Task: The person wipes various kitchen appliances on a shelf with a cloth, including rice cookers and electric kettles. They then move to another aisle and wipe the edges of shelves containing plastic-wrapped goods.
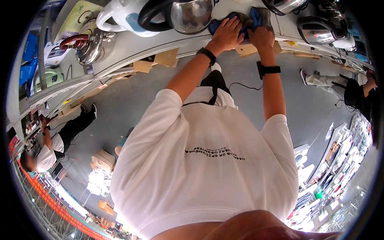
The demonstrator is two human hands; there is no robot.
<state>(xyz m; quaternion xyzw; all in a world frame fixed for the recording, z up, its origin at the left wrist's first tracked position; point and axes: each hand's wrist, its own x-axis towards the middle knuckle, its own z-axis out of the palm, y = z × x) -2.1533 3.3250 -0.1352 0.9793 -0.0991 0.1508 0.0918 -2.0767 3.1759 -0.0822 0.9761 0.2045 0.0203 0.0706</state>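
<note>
Touching cloth, hands near table edge, kettle close left, roomier right.

The single head view looks from above the wearer's face steeply down the front of the body, so the white shirt fills the middle and lower centre, very near. Farther from the lens, the left hand and right hand sit at upper centre, beside a bench along the top. The wide fisheye bends its edge into an arc inside a dark rim. Grey floor shows below; distant people tilt sideways at lower left and right.
</note>
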